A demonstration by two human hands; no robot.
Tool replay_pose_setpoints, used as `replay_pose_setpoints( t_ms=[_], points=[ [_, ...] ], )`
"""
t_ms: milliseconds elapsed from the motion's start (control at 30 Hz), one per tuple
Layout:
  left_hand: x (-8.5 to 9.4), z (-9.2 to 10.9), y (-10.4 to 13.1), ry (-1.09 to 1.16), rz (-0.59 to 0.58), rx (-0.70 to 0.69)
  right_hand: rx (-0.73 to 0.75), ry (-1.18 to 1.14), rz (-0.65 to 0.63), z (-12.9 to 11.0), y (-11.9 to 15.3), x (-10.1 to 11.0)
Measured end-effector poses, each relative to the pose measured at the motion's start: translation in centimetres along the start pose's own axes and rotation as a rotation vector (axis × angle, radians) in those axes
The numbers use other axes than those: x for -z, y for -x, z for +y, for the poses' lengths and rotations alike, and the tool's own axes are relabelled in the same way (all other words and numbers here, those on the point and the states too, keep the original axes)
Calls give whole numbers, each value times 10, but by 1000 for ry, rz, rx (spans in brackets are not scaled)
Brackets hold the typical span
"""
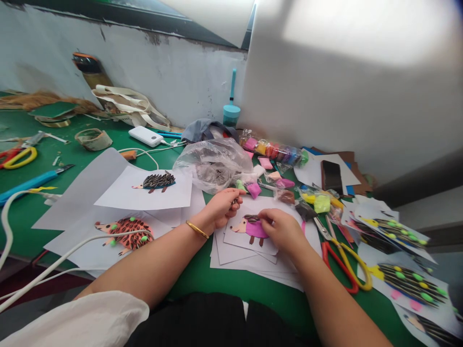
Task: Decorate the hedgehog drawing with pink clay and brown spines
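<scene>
A paper hedgehog picture (238, 236) with a pink clay body (256, 230) lies on a stack of white sheets in front of me. Dark striped sunflower seeds (251, 219) form a short row along the top of that body. My right hand (282, 229) is closed in a pinch on a sunflower seed at the row's right end, its fingertips touching the picture. Just left of and above the picture, my left hand (224, 208) is curled round some sunflower seeds, only partly visible between its fingers.
A clear plastic bag (213, 166) of dark seeds stands behind my hands, near wrapped clay packets (265, 163). Scissors (343, 258) lie right, beside finished hedgehog pictures (408, 279). Left are more hedgehog pictures (125, 231), a white cable (72, 253) and a blue craft knife (32, 183).
</scene>
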State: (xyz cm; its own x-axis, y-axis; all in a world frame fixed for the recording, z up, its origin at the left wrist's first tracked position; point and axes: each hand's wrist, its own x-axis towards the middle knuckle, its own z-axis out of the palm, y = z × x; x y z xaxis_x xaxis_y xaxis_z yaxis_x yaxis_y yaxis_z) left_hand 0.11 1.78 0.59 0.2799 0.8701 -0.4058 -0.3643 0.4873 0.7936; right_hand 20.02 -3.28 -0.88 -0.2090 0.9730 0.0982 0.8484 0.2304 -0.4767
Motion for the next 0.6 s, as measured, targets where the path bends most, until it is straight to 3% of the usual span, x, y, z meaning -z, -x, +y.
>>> replay_pose_setpoints(
  t_ms=[600],
  points=[
    [0, 0, 0, -14, -6, 2, 1, 27, -38, -7, -2, -6]
  ],
)
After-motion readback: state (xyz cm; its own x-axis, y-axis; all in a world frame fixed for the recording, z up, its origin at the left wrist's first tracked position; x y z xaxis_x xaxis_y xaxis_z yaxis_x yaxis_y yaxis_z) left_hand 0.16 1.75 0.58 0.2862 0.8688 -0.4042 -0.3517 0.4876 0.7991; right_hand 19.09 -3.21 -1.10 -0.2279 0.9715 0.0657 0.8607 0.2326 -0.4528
